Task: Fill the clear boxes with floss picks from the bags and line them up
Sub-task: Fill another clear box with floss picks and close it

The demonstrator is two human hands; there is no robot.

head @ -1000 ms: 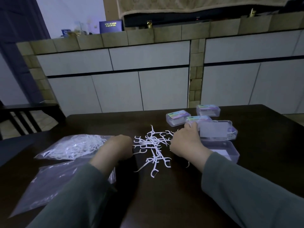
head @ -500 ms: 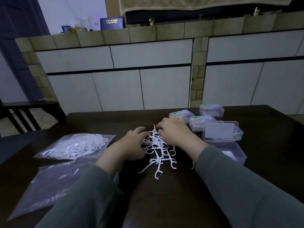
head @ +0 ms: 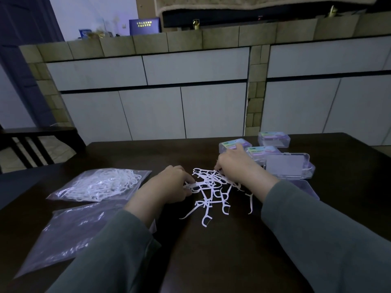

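Both the left hand [head: 169, 185] and right hand [head: 234, 166] curl fingers (knuckles up) into the loose floss picks [head: 211, 187], pinching some.

You have one view only, from the camera on your head. It looks forward and down across the dark table [head: 211, 261], close over your forearms, and its wide angle also takes in the white cabinets [head: 152, 111] straight ahead.

Loose floss picks [head: 211, 191] piled mid-bench [head: 211, 261]. Full bag [head: 99, 185] toward left edge, flat bag [head: 69, 231] in front of it. Open box [head: 304, 187] right of pile, three closed boxes [head: 273, 139] behind it near far edge. Left hand [head: 169, 187] and right hand [head: 237, 166] flank pile, touching it.
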